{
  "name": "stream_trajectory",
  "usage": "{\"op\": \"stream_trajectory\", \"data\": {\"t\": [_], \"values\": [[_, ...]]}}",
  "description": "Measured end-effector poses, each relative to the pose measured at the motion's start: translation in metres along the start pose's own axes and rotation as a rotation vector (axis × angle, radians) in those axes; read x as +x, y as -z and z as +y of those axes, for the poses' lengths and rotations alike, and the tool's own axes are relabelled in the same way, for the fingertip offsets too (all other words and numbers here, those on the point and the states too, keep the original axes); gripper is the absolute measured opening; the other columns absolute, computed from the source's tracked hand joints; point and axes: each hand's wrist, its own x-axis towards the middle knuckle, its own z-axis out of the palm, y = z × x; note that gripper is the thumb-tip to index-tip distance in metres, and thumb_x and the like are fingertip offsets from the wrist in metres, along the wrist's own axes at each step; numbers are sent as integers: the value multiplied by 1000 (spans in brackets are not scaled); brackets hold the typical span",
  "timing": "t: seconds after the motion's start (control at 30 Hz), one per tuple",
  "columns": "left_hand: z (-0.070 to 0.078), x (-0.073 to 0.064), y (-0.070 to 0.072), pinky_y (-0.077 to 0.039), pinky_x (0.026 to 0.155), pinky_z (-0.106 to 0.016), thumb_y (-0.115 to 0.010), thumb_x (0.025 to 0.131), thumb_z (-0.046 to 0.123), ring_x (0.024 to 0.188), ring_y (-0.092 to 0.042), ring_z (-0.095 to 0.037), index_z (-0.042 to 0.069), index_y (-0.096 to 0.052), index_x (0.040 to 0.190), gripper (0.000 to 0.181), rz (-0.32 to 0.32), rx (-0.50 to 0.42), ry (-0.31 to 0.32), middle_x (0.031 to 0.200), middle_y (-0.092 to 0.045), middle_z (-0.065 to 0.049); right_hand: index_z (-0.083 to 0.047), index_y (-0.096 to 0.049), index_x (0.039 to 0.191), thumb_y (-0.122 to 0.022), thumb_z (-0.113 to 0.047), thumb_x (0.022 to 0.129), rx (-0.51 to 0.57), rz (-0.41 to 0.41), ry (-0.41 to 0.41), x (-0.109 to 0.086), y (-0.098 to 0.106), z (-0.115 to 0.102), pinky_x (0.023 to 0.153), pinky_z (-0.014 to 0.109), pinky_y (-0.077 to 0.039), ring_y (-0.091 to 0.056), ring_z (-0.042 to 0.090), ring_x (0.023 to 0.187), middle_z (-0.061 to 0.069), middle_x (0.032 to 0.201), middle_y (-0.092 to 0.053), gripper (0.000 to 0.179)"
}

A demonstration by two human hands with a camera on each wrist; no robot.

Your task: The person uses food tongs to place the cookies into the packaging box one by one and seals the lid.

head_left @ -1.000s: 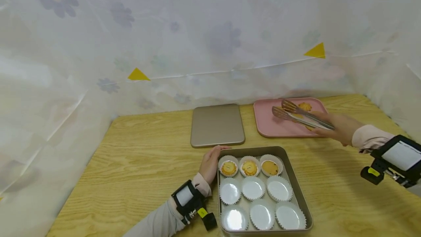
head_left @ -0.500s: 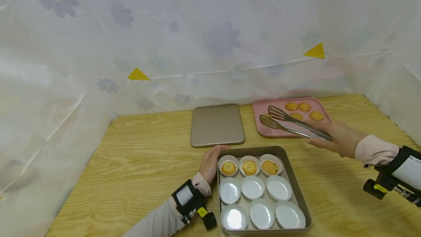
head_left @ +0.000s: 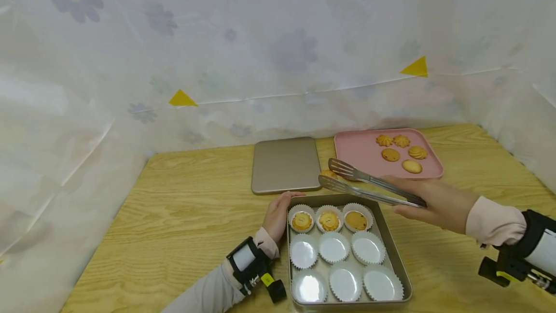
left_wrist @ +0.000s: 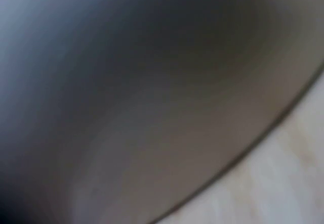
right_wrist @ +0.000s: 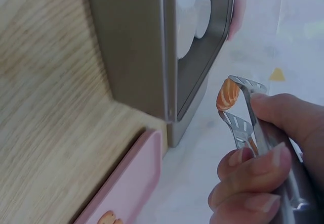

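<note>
My right hand [head_left: 443, 202] grips metal tongs [head_left: 382, 187] with slotted ends. A ridged golden cookie [right_wrist: 228, 94] is pinched between their tips, above the gap between pan and lid in the head view. My left hand [head_left: 277, 216] rests against the left side of a deep square baking pan [head_left: 393, 250], its fingers reaching along the far left corner. Inside the pan stand rows of white paper cups [head_left: 304, 251]. The back row's cups hold cookies [head_left: 329, 221]; the middle and front cups show bare bottoms. A blurred pan wall [left_wrist: 177, 148] fills most of the left wrist view.
Behind the pan lies a flat, brownish square lid [head_left: 286, 165]. To its right is a pink tray [head_left: 356, 144] with several cookies [head_left: 391, 154] on its right half. A patterned sheet [head_left: 278, 62] hangs behind the wooden table [head_left: 195, 197].
My right hand has brought the tongs and the ridged cookie left and nearer, from over the pink tray toward the pan's far edge. The left hand and the pan have stayed put.
</note>
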Motion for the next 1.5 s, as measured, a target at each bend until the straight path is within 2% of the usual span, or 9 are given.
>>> {"op": "stream_trajectory", "data": {"t": [0.1, 0.2, 0.33, 0.47, 0.67, 0.87, 1.0, 1.1, 1.5], "values": [[-1, 1, 0, -39, 106, -43, -33, 106, 23, 119, -55, -30, -4, -64, 119, 43, 1, 1, -3, 121, -64, -18, -3, -48, 141, -69, -28, 90, -14, 13, 56, -1, -2, -6, 72, 28, -52, -61, 5, 92, 10, 124, -63, 61], [-2, 1, 0, -39, 106, -42, -33, 106, 22, 119, -55, -30, -5, -64, 119, 43, -1, -11, -4, 121, -64, -19, -1, -46, 141, -68, -28, 91, 31, -16, 104, -2, -4, -12, 64, 23, -48, -57, -3, 78, -3, 96, -67, 61], [-3, 2, 0, -37, 108, -45, -32, 106, 21, 122, -53, -32, -6, -64, 118, 43, 2, 5, -17, 122, -64, -20, 3, -46, 140, -66, -26, 92, 113, -34, 176, -5, -8, -20, 55, 18, -34, -35, -9, 58, -19, 71, -46, 60], [-3, 2, 0, -33, 110, -48, -32, 106, 19, 125, -51, -33, -6, -64, 117, 43, 9, 31, -37, 124, -63, -20, 0, -48, 140, -67, -27, 91, 119, -17, 235, -7, -14, -30, 55, 16, -35, -34, -10, 62, -20, 74, -48, 59], [-2, 1, 0, -37, 107, -40, -32, 106, 20, 122, -53, -31, -6, -65, 117, 43, 10, 27, -38, 121, -64, -20, -4, -47, 142, -64, -31, 94, 188, -107, 241, -9, -23, -42, 55, 16, -38, -40, -10, 64, -21, 79, -50, 58], [-1, 1, 0, -37, 106, -39, -34, 106, 20, 121, -54, -29, -4, -66, 116, 42, 15, 29, -29, 122, -64, -18, -4, -49, 140, -63, -33, 94, 184, -161, 251, -9, -31, -49, 55, 16, -37, -34, -9, 60, -22, 72, -38, 56], [-1, 1, 0, -36, 108, -43, -34, 106, 19, 123, -53, -30, -3, -67, 115, 41, 20, 41, -39, 123, -64, -17, -7, -50, 141, -64, -36, 93, 114, -191, 223, -8, -34, -53, 59, 20, -45, -50, -5, 72, -8, 92, -66, 57], [-1, 1, 0, -35, 109, -45, -34, 106, 19, 124, -52, -30, -3, -67, 115, 41, 23, 45, -38, 124, -64, -17, -7, -51, 140, -65, -38, 92, 67, -189, 230, -8, -37, -55, 63, 25, -50, -59, 1, 82, 7, 110, -70, 59], [-1, 2, 0, -37, 107, -43, -34, 106, 18, 122, -53, -30, -3, -67, 115, 41, 21, 42, -31, 123, -64, -16, -7, -52, 138, -68, -39, 89, 15, -204, 233, -7, -39, -57, 60, 29, -53, -64, 6, 78, 2, 97, -71, 61]]}}
